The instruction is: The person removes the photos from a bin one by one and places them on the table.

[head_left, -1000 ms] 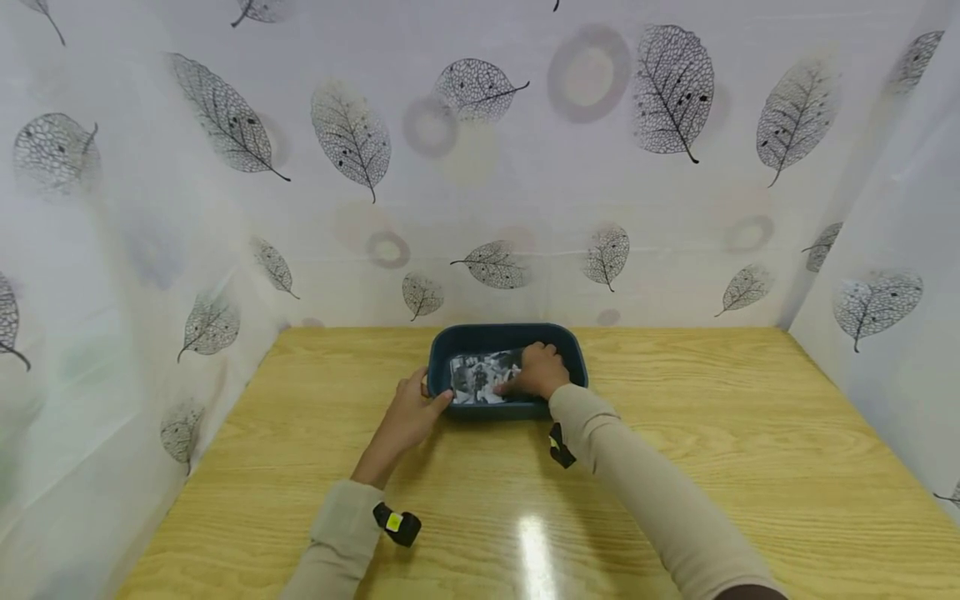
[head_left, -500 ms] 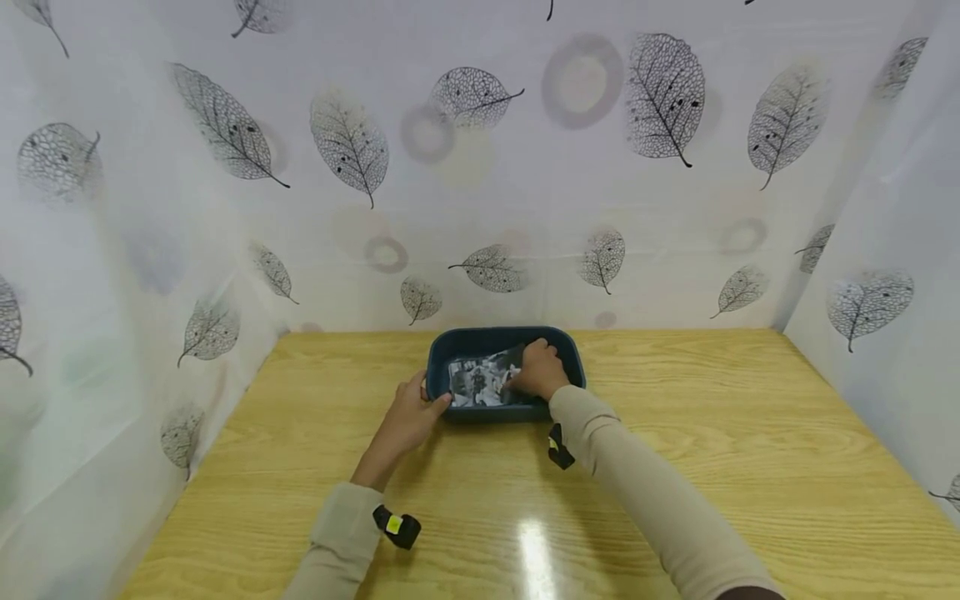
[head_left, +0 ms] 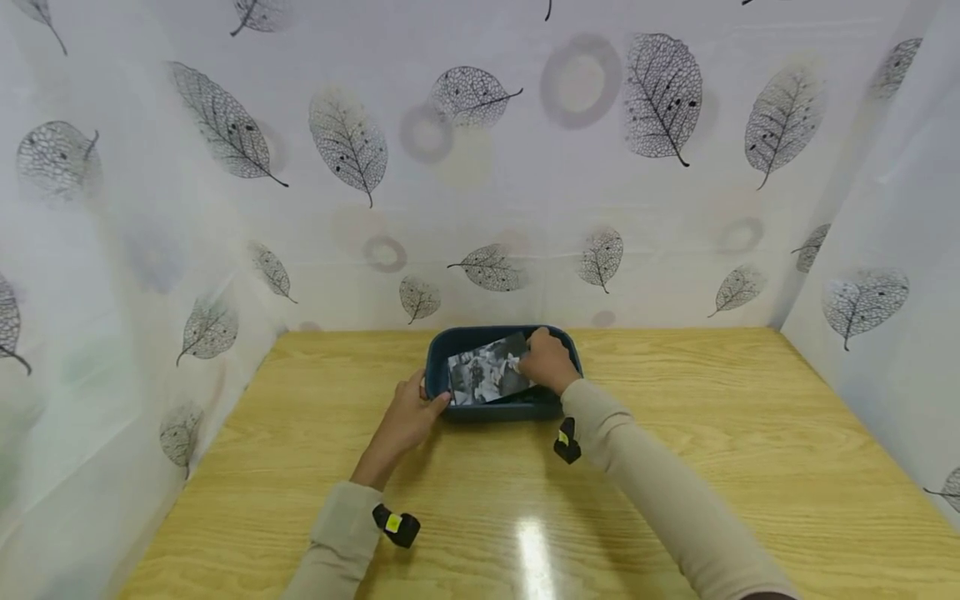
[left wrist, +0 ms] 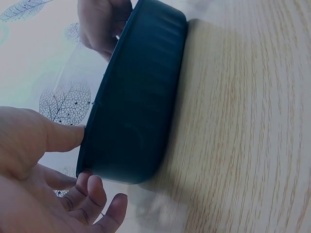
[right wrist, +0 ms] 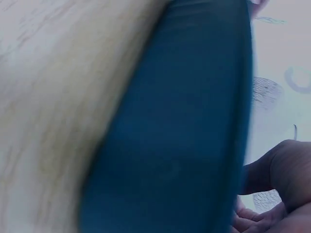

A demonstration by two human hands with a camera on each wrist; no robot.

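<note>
A dark blue plastic bin sits at the far middle of the table. Its left end is held by my left hand, thumb on the rim and fingers against the outer wall, as the left wrist view shows on the bin. Inside lies a black-and-white printed sheet, perhaps a photo, its right end raised. My right hand reaches in over the right front edge and pinches that raised end. In the right wrist view the bin wall hides the sheet and part of the right hand.
Wood-grain table extends in front of the bin and to both sides. A white leaf-printed curtain stands behind the table and along its left and right sides. Something dark, hard to make out, shows beneath the sheet in the bin.
The sheet's right end has lifted and swung up toward the bin's back right. My right hand has moved slightly up and right with it; the left hand keeps its place.
</note>
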